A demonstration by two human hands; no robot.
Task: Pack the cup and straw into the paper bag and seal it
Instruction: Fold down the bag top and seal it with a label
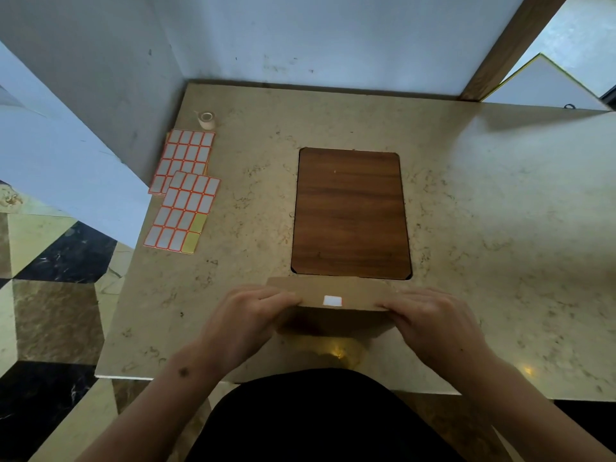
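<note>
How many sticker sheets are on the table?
2 that I can see: one sheet by the wall near the tape, another overlapping its near corner. More may be stacked underneath.

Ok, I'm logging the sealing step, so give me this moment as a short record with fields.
bag: paper bag at the table's near edge, top flap folded over
seal: white sticker on the flap's middle
left hand: grips the flap's left end
right hand: grips the flap's right end
cup and straw: not visible
nearby: sticker sheets, tape roll, wooden board
</note>
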